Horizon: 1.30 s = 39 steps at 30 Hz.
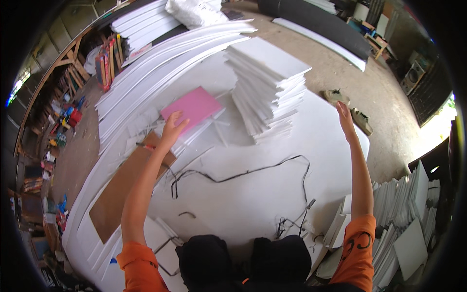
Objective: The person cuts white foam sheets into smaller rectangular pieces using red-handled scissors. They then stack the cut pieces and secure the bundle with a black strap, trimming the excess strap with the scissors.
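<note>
I had the left hand (170,131) over the near-left edge of the pink sheet (198,107) on the bench (253,199), fingers (174,116) parted; contact unclear. Right hand (345,119) held nothing, fingers extended, right of the white stack (267,73), well apart from the sheet.

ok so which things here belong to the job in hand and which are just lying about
Likely in the job:
- pink rectangular sheet, at the left hand
- stack of white panels, between the hands

Apparently just lying about:
- thin black cord
- pair of shoes on the floor
- white plastic bag
</note>
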Each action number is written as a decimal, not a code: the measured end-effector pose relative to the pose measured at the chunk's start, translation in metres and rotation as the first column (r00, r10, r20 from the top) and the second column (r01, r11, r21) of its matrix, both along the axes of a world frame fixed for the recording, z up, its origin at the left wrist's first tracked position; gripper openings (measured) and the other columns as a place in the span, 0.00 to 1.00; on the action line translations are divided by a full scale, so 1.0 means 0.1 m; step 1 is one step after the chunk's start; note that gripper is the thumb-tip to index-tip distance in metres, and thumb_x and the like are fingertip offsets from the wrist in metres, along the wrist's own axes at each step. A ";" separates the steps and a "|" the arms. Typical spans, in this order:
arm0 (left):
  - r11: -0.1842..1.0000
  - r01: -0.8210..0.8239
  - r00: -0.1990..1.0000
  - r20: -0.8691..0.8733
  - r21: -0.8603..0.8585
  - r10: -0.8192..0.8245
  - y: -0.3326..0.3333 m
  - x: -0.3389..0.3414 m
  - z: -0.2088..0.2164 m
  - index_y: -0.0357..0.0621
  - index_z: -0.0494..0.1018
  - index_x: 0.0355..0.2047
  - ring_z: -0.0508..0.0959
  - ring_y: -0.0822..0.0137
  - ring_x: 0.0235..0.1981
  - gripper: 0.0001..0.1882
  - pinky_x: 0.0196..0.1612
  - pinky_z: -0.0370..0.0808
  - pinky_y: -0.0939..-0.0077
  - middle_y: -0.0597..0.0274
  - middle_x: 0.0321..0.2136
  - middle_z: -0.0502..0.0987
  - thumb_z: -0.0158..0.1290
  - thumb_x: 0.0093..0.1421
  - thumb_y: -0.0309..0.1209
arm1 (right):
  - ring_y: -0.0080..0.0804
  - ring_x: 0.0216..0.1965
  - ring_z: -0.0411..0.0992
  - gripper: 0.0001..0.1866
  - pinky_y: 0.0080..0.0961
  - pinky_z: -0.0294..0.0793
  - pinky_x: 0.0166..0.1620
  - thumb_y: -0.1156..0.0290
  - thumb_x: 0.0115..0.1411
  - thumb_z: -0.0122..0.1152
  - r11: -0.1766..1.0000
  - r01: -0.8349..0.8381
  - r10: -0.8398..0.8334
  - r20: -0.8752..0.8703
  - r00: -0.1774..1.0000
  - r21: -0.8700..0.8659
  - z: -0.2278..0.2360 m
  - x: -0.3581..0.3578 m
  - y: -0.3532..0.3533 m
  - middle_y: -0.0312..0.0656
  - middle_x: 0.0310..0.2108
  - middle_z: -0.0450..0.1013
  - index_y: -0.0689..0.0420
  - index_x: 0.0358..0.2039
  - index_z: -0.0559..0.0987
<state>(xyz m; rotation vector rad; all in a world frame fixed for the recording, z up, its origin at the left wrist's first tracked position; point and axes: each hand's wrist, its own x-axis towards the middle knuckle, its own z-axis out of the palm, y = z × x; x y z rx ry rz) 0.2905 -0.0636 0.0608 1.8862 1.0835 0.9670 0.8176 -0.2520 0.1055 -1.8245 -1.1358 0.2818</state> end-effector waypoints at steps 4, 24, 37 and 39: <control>0.984 0.079 0.965 0.261 -0.159 -0.035 0.09 1.31 0.48 0.34 0.55 0.52 0.62 0.60 0.52 0.34 0.53 0.58 0.71 0.46 0.51 0.60 0.51 0.52 0.45 | 0.39 0.55 0.56 0.37 0.29 0.52 0.56 0.44 0.56 0.43 0.992 -0.040 0.053 -0.114 0.992 0.121 0.55 0.00 0.62 0.51 0.52 0.60 0.65 0.53 0.58; 0.984 -0.132 0.991 -0.006 -0.120 0.132 0.20 2.86 0.63 0.37 0.52 0.55 0.55 0.55 0.52 0.37 0.52 0.57 0.64 0.49 0.52 0.55 0.50 0.51 0.45 | 0.32 0.35 0.70 0.34 0.25 0.68 0.37 0.53 0.43 0.64 0.989 -0.135 0.118 -0.232 0.965 -0.059 0.58 -0.35 1.71 0.50 0.37 0.68 0.66 0.44 0.67; 0.984 0.154 0.854 0.513 -0.087 -0.088 -1.04 1.09 -0.12 0.38 0.49 0.51 0.67 0.64 0.45 0.29 0.47 0.64 0.74 0.52 0.45 0.63 0.52 0.54 0.31 | 0.32 0.45 0.64 0.31 0.28 0.60 0.50 0.67 0.49 0.62 0.856 -0.494 0.517 -0.238 0.822 0.151 -0.47 -2.13 -0.03 0.46 0.42 0.66 0.63 0.50 0.58; 0.990 0.139 0.965 0.230 -0.030 -0.129 -1.21 0.80 -0.64 0.36 0.48 0.50 0.69 0.62 0.43 0.29 0.45 0.65 0.73 0.48 0.42 0.66 0.51 0.55 0.31 | 0.35 0.47 0.63 0.31 0.29 0.59 0.51 0.67 0.50 0.61 0.883 -0.452 0.470 -0.248 0.847 0.126 -0.93 -2.33 -0.06 0.47 0.44 0.65 0.63 0.50 0.57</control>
